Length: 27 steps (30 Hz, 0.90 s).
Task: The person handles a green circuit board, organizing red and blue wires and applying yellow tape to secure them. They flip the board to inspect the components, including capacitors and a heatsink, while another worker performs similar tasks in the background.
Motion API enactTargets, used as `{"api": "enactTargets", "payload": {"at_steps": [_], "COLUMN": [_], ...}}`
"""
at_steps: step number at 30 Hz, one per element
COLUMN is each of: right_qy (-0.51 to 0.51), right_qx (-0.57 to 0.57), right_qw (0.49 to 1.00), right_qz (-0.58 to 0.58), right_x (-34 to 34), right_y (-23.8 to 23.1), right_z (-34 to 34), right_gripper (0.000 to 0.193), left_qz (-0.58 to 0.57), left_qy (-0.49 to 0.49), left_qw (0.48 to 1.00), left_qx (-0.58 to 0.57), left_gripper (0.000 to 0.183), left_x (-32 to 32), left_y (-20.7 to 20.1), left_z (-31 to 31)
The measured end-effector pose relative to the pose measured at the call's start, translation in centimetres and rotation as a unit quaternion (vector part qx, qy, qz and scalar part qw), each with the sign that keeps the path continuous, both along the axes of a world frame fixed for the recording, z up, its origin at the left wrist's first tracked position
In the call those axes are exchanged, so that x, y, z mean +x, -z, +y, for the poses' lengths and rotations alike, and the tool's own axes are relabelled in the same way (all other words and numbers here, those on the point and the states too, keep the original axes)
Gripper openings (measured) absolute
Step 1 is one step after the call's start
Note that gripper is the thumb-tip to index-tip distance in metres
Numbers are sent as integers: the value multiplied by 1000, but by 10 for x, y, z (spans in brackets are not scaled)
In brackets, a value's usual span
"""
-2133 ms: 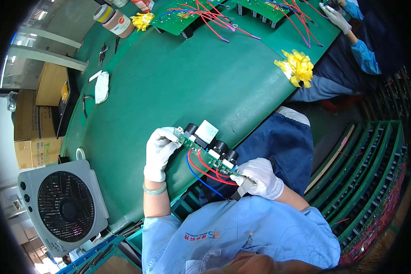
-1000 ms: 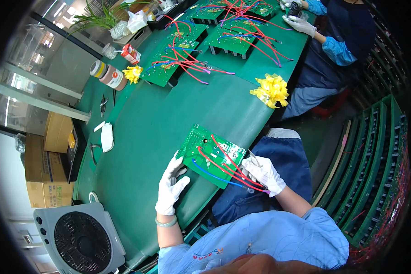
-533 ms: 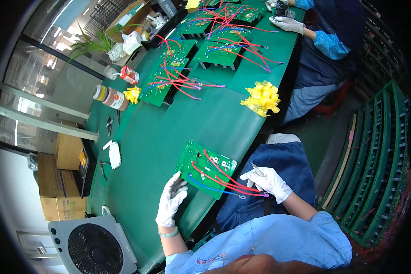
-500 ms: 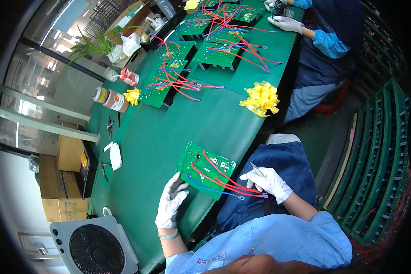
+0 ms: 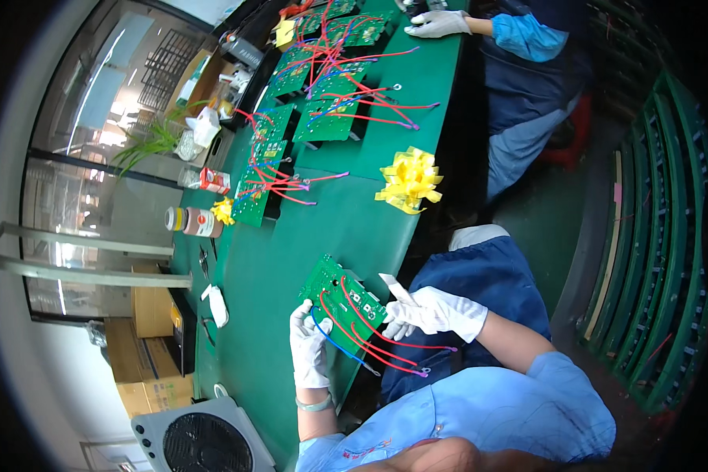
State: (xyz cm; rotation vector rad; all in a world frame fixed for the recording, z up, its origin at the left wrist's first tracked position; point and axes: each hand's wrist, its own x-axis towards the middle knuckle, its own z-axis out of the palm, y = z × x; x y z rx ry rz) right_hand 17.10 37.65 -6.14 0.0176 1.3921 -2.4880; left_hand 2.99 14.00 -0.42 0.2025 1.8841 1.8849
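Note:
A green circuit board (image 5: 340, 303) with red wires and a blue wire is tilted up over the near part of the bench. My white-gloved left hand (image 5: 309, 346) is closed on its left edge. From my gloved right hand (image 5: 440, 313) sticks out a slim, pale, flat tool (image 5: 398, 289), gripped between thumb and fingers; its exact kind is unclear. The lower fingers of that hand are at the board's right edge. The wires' lugged ends hang toward my body.
Several wired boards (image 5: 334, 118) stand along the far bench (image 5: 291, 248). Yellow tape bunches (image 5: 411, 181), a brown bottle (image 5: 203, 223) and a white cloth (image 5: 218, 307) lie around. A fan (image 5: 204, 440) stands near left; a co-worker's gloved hand (image 5: 436, 23) is far right.
My left hand has taken hold of the board's edge, and the board has tilted up. My right hand has moved left to the board with the tool. The view has shifted.

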Motion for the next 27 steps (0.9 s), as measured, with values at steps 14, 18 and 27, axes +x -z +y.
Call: {"api": "enactTargets", "payload": {"at_steps": [14, 18, 27], "right_qy": [201, 234, 390], "right_qx": [19, 221, 192], "right_qw": [979, 947, 899], "right_qz": [-19, -15, -53], "right_x": [40, 42, 42], "right_y": [-3, -2, 20], "right_z": [15, 14, 2], "right_gripper": [53, 44, 66], "left_qz": [-48, -27, 38], "left_qy": [-56, -70, -81], "left_qw": [992, 995, 995], "left_qx": [100, 67, 48], "left_gripper": [56, 62, 59], "left_x": [46, 59, 76], "left_y": [-4, -3, 12], "left_z": [77, 95, 100]}}
